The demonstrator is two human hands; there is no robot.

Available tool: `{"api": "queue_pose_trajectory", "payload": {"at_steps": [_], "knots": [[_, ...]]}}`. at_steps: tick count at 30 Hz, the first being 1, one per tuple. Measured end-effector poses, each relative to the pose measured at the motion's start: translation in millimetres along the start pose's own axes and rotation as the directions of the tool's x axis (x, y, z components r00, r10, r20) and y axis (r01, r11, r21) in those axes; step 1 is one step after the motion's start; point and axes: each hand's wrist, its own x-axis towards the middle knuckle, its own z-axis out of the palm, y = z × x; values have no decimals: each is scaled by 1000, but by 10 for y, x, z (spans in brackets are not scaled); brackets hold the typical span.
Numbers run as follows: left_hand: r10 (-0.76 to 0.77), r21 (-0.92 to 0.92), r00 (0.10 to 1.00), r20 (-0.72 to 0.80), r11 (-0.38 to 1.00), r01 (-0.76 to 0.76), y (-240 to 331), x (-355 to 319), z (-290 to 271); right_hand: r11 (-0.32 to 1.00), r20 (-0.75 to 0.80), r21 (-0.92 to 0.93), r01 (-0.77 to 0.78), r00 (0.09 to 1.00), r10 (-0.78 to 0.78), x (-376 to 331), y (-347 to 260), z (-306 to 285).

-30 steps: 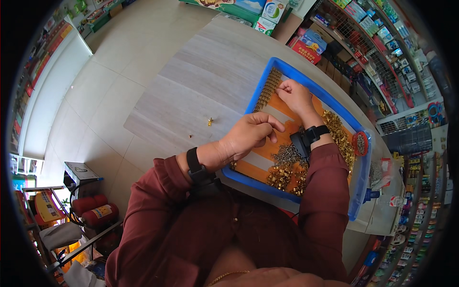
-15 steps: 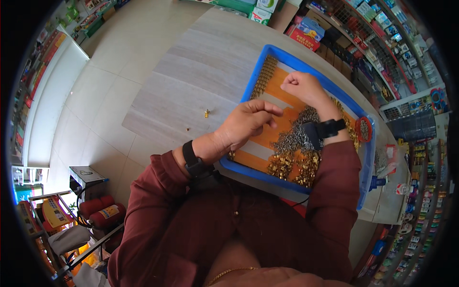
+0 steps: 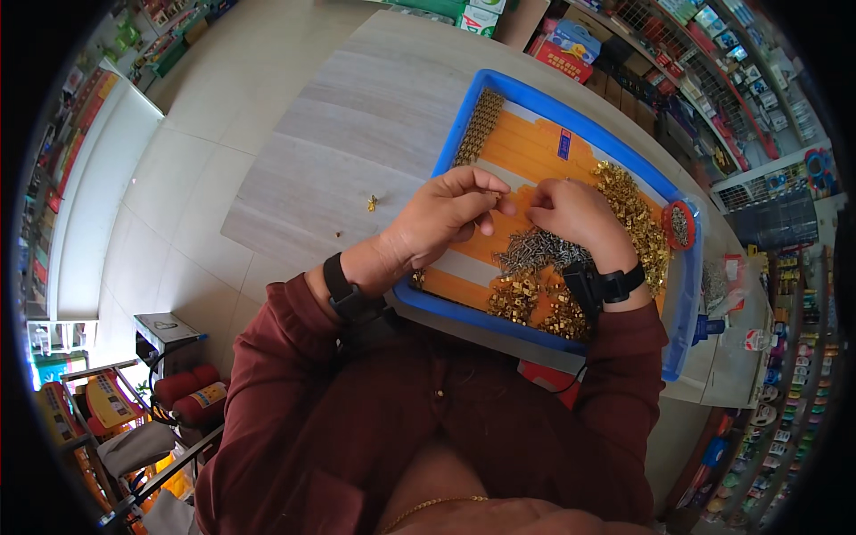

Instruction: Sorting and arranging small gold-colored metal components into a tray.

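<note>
A blue tray (image 3: 562, 95) lies on the table. Over its left half, my left hand (image 3: 450, 214) is pinched closed; whatever its fingertips hold is too small to name. My right hand (image 3: 575, 214) is bent down at the edge of a heap of silver screws (image 3: 539, 252), its fingers closed together and partly hidden. Small brass-coloured metal parts (image 3: 633, 205) are heaped along the tray's right side, and more brass pieces (image 3: 517, 301) lie at its near edge. Neat rows of bronze-coloured pieces (image 3: 480, 125) line the far left corner.
A red round dish (image 3: 680, 225) of small metal bits sits at the tray's right rim. On the grey wooden table (image 3: 312, 160) lie a small brass part (image 3: 373, 203) and a tiny dark bit (image 3: 338, 234). Stocked shelves (image 3: 749, 89) stand to the right.
My right hand has come back from the far part of the tray to the screw heap, close to my left hand. My left hand stays pinched in about the same place.
</note>
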Motion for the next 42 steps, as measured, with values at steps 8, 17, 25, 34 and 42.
{"api": "queue_pose_trajectory", "payload": {"at_steps": [8, 17, 25, 34, 42], "knots": [[61, -59, 996, -61, 996, -65, -22, -2, 16, 995, 104, 85, 60, 992, -69, 73, 66, 66], [61, -26, 995, -80, 998, -64, -21, -30, 35, 980, 47, 174, 99, 993, -109, -23, 8, -31], [92, 51, 994, -55, 995, -89, -67, 15, 12, 567, -316, 702, 431, 902, -294, -267, -309, -43], [68, 17, 995, -73, 998, -67, -36, 2, 26, 499, -399, 741, 450, 892, -211, -200, -300, 131], [42, 8, 992, -121, 999, -41, -26, -12, 46, 567, -459, 678, 468, 872, -171, -168, -356, 142]]}}
